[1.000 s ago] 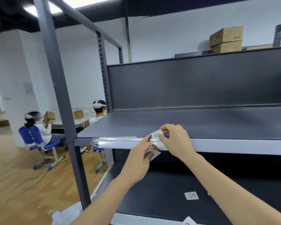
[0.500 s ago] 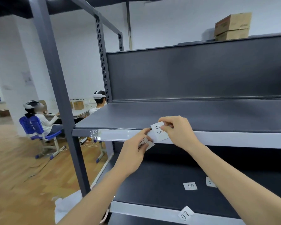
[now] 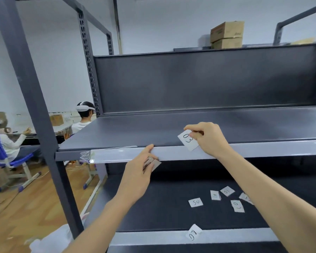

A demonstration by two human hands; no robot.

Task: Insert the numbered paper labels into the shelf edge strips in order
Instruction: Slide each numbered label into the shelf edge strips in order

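My right hand pinches a white paper label marked 03, holding it tilted just above the upper shelf's edge strip. My left hand rests its fingertips on the front of that clear strip and keeps another paper label tucked under its fingers; its number is mostly hidden. Several loose labels lie on the lower shelf, among them 05, 01 and 07. A label marked 08 sits on the lower shelf's front edge.
The dark grey shelf rack has an upright post at the left. Cardboard boxes stand on top at the back. Two seated people wearing headsets work at a table to the left, over a wooden floor.
The view has tilted down, showing more loose labels on the lower shelf. My right hand has lifted the 03 label a little up and right of the strip; my left hand stays on the strip.
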